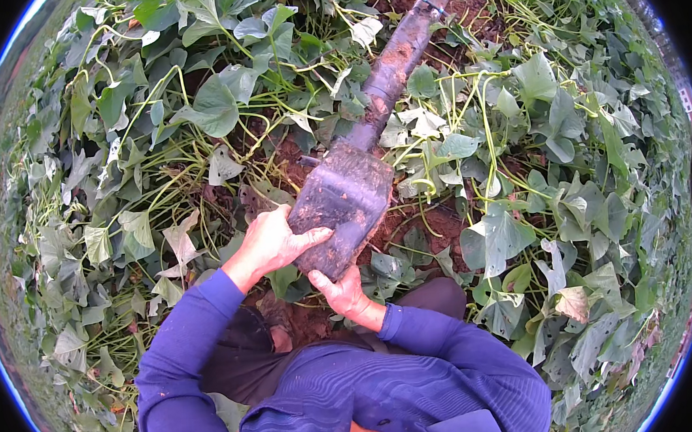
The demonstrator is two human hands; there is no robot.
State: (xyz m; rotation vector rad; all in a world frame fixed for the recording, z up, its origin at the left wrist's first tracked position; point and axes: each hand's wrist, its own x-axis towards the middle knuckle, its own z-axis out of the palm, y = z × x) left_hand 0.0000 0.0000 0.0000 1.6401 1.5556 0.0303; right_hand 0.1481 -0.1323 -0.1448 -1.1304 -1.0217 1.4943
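Observation:
In the head view a black, flat-sided plastic piece, smeared with reddish mud, lies just in front of me. It widens from the near end of a dark, soil-stained pipe that runs away to the far right. My left hand grips the piece's left near side, thumb on top and fingers out of sight beneath. At its near edge my right hand is closed, thumb tip up against the corner and the other fingers mostly hidden underneath. A thin dark tie wraps the pipe farther off.
Dense green leafy vines spread on all sides, with more leaves at the right. Reddish soil shows around the pipe. My bent knee is close beside the right forearm.

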